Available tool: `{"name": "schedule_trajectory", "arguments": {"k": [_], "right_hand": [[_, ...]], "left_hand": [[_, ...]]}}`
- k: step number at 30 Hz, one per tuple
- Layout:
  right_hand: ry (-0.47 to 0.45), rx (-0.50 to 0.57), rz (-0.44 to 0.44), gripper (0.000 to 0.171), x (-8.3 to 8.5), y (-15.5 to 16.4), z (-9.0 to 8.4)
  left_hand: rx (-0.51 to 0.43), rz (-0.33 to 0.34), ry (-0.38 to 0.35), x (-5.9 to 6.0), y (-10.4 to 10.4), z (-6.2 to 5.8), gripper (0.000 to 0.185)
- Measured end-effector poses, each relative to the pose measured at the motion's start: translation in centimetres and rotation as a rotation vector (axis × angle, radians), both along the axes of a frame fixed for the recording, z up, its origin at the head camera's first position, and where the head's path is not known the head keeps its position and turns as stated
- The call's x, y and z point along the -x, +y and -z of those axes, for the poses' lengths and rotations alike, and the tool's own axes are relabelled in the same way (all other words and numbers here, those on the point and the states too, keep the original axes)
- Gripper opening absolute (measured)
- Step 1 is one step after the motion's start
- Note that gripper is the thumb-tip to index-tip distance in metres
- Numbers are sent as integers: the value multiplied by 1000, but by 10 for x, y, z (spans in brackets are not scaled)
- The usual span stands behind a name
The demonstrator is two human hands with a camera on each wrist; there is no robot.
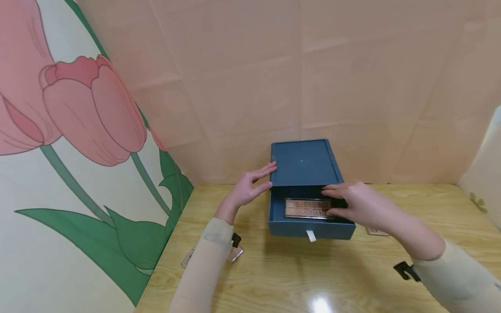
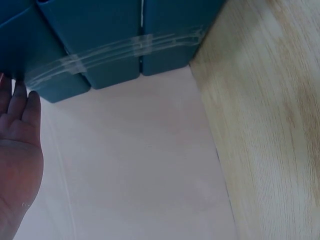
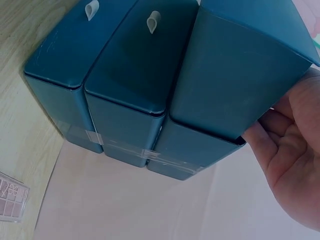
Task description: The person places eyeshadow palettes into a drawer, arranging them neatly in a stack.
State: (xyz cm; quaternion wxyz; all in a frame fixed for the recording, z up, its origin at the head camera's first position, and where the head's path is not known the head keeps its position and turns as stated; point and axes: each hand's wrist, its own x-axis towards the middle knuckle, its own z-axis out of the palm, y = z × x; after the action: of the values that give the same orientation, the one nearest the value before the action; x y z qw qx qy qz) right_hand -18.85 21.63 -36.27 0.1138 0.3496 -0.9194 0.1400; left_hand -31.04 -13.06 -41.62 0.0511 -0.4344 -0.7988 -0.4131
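A blue drawer unit (image 1: 303, 163) stands against the back, its top drawer (image 1: 309, 229) pulled out toward me. Inside that drawer lies an eyeshadow palette (image 1: 305, 208) with a clear lid over brown and beige pans. My right hand (image 1: 354, 202) reaches in from the right, thumb at the palette's front and fingers behind it, holding its right end. The fingertips are partly hidden by the drawer wall in the right wrist view. On the unit's left side my left hand (image 1: 250, 187) rests with fingers extended, touching the upper edge.
Clear tape (image 2: 142, 45) binds the stacked drawers together. White pull tabs (image 3: 154, 21) mark the lower drawer fronts. Small palettes lie on the wooden table (image 1: 274, 278): one (image 1: 236, 253) beside the left sleeve, another (image 1: 377, 231) right of the unit. A tulip-printed wall (image 1: 94, 182) borders the left.
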Motion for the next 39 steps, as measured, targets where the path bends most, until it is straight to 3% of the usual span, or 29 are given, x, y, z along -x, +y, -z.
{"name": "schedule_trajectory", "arguments": {"k": [11,17,21,25,32,39], "right_hand": [[-25,38,-10,48,0,2,1],[-90,184,-32,47,2,8,4],[-22,270,-65,45,2,13,8],[9,367,-41,42,1,18,13],[-156,604,45,38,-5,32,24],[-225,700,119,38,-9,42,36]], "left_hand": [[-15,9,7,0,1,1,75],[-14,8,28,0,2,1,75],[-9,3,37,1,2,2,76],[-11,3,44,1,2,2,77],[-18,7,41,1,1,1,76],[-7,-3,30,1,0,1,77]]}}
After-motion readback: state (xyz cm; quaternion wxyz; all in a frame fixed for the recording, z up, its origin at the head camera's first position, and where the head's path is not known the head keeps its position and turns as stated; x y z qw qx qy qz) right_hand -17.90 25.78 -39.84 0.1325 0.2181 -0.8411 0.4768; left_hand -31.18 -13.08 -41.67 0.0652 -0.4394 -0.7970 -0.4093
